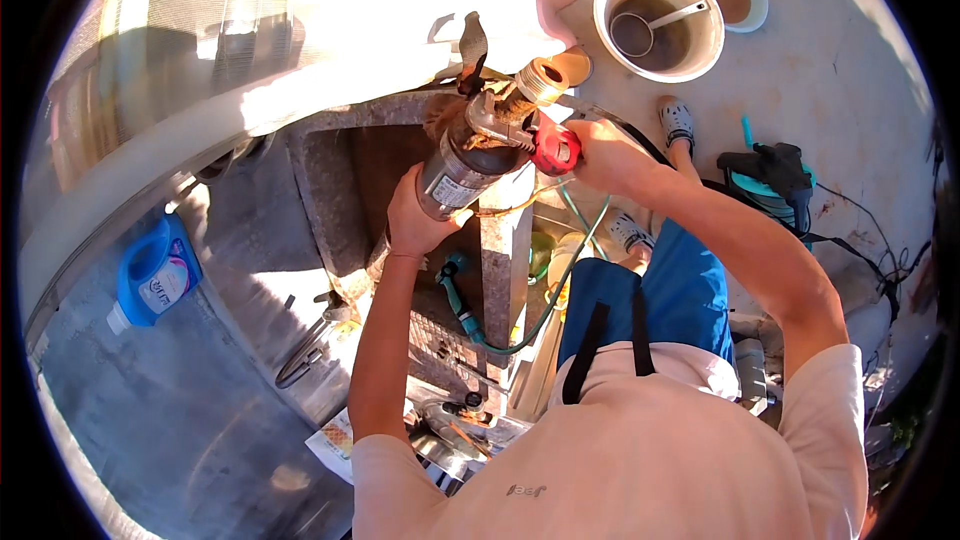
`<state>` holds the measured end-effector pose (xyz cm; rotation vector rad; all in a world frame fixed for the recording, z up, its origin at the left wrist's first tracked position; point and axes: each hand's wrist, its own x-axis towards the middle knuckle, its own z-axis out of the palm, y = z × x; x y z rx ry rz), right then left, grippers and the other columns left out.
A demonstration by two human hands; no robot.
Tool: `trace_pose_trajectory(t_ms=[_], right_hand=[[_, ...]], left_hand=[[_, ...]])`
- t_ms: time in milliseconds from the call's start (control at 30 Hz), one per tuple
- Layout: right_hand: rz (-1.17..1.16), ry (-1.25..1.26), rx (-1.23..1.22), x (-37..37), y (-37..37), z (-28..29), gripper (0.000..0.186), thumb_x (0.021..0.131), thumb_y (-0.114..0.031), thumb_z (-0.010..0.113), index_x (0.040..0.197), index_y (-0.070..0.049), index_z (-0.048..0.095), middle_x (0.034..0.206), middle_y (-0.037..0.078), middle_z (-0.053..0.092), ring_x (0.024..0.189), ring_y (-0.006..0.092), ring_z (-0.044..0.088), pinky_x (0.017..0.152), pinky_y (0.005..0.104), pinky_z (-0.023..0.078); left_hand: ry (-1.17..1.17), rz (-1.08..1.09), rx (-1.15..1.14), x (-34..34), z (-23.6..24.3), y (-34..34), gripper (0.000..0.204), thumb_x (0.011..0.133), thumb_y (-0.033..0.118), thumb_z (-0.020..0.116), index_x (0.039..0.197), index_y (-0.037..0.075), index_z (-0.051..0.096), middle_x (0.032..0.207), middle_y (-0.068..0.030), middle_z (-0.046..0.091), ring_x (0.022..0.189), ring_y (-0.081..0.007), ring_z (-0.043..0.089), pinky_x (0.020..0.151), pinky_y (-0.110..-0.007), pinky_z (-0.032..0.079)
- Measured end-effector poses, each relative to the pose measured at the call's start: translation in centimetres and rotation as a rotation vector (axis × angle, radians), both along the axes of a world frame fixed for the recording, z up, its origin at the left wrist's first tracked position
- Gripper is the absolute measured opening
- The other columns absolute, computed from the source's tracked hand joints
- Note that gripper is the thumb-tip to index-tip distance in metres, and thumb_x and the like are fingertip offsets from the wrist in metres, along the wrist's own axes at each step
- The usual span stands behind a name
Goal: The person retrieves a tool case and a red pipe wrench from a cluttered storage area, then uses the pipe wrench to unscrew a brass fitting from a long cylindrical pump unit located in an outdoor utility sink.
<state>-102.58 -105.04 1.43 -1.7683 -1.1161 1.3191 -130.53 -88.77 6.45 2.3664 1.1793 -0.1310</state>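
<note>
My left hand [412, 215] is wrapped round the metal body of a cylindrical pump [455, 185], tilted with its rusty upper end pointing away and to the right. A threaded brass-coloured outlet [541, 82] sticks out at that end. The steel jaws of a wrench [497, 122] sit against the rusty part just below this outlet. My right hand [603, 155] is closed on the wrench's red handle, its fingers partly hidden. Both hands and the pump are above the edge of a grey stone sink [318, 195].
In the sink area lies a teal spray nozzle [455, 302] on a green hose. A blue jug [158, 275] stands at left. Far right are a white bucket [610, 15] holding a ladle [632, 35] and a light-blue basin [757, 2]. Cables [865, 230] trail on the right floor.
</note>
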Motion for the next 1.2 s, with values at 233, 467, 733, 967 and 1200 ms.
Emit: trace_pose_trajectory(t_ms=[233,467,733,967,1200], right_hand=[[-0.020,0.012,0.078,0.4,0.2,1.1,0.017,0.076,-0.007,0.063,0.090,0.003,0.062,0.080,0.024,0.065,0.081,0.0412,0.064,0.074,0.0437,0.052],[0.021,0.053,-0.020,0.6,0.6,0.7,0.022,0.075,-0.010,0.069,0.090,0.002,0.059,0.077,0.023,0.064,0.078,0.0408,0.063,0.068,0.0429,0.050],[0.112,-0.002,0.029,1.4,1.9,-1.3,0.029,0.073,-0.019,0.075,0.088,-0.002,0.056,0.073,0.020,0.063,0.073,0.0388,0.063,0.066,0.0435,0.050],[-0.044,0.036,-0.078,-0.3,0.5,-0.3,0.029,0.075,-0.018,0.074,0.094,-0.003,0.058,0.080,0.020,0.065,0.079,0.0392,0.063,0.068,0.0443,0.051],[-0.072,0.053,-0.291,-1.0,-0.1,3.4,0.022,0.081,-0.018,0.067,0.091,0.002,0.063,0.087,0.024,0.067,0.088,0.0417,0.063,0.076,0.0463,0.050]], left_hand=[[-0.153,-0.109,0.088,-0.5,-1.8,0.8,0.089,0.042,0.024,0.086,0.123,0.005,0.053,0.112,-0.0178,0.063,0.101,-0.0352,0.063,0.088,-0.042,0.051],[-0.184,-0.130,0.074,-0.4,-1.7,1.2,0.090,0.039,0.028,0.087,0.120,0.002,0.056,0.106,-0.0174,0.065,0.092,-0.0362,0.066,0.080,-0.041,0.054],[-0.201,-0.194,0.022,-0.9,-2.3,2.6,0.090,0.044,0.041,0.087,0.118,-0.002,0.057,0.102,-0.0200,0.065,0.088,-0.0363,0.066,0.077,-0.042,0.054],[-0.207,-0.106,0.019,-0.9,-2.6,1.7,0.088,0.042,0.031,0.088,0.117,-0.003,0.058,0.100,-0.0199,0.066,0.088,-0.0348,0.067,0.078,-0.040,0.054],[-0.267,-0.092,0.229,-0.2,-2.6,0.1,0.074,0.053,0.028,0.088,0.116,0.004,0.058,0.096,-0.0126,0.069,0.083,-0.0279,0.069,0.075,-0.035,0.056]])
